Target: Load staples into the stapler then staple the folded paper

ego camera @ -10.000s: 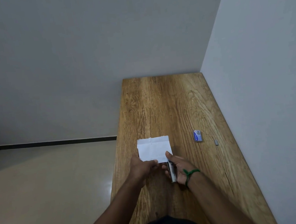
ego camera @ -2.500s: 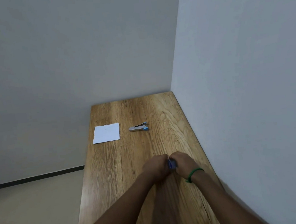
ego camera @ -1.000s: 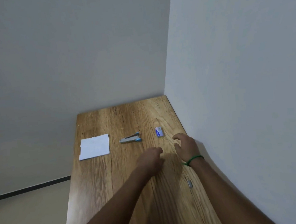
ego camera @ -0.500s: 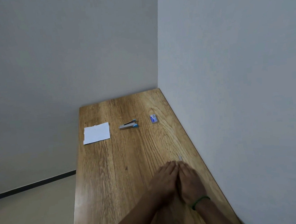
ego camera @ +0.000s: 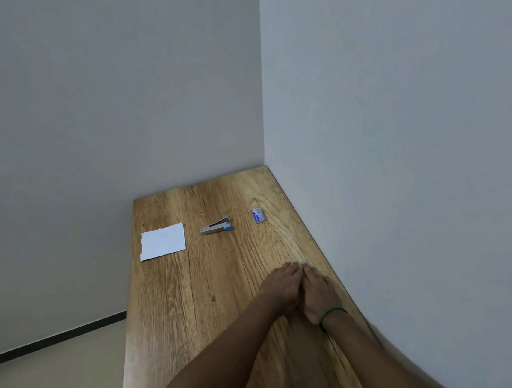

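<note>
Both hands lie flat on the wooden table (ego camera: 178, 310) near the right wall, left hand (ego camera: 281, 286) and right hand (ego camera: 319, 292) pressed side by side, holding nothing visible, while folded paper (ego camera: 163, 241), stapler (ego camera: 216, 226) and staple box (ego camera: 257, 216) sit untouched in a far row.

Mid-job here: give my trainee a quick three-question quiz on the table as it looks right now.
1. True or false: the stapler lies between the folded paper and the staple box.
2. Which wrist wears the green band?
3. The left hand and right hand are: A) on the stapler B) side by side on the wooden table C) lifting the paper.

Key: 1 true; 2 right; 3 B.
</note>
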